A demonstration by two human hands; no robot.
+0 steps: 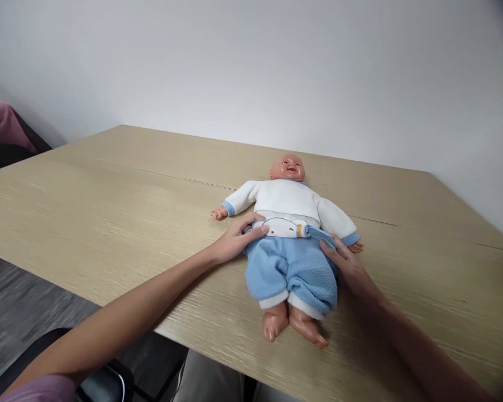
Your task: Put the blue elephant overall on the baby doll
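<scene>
A baby doll [287, 167] lies on its back on the table, its head toward the wall and its bare feet toward me. It is dressed in a white top [287, 198] with blue cuffs and puffy blue trousers [272, 265] with white hems. Across its waist runs a folded white band [283, 228] printed with a cartoon face. My left hand [237, 237] pinches the left end of this band between thumb and fingers. At the other side of the waist, my right hand [346, 259] grips the blue edge of the clothing, its fingertips partly hidden.
The wooden table [109, 195] has a seam across it and meets a plain pale wall [251, 72]. A black chair [104, 382] stands at the near edge by my legs. Pink cloth [2, 120] lies over something dark at the far left.
</scene>
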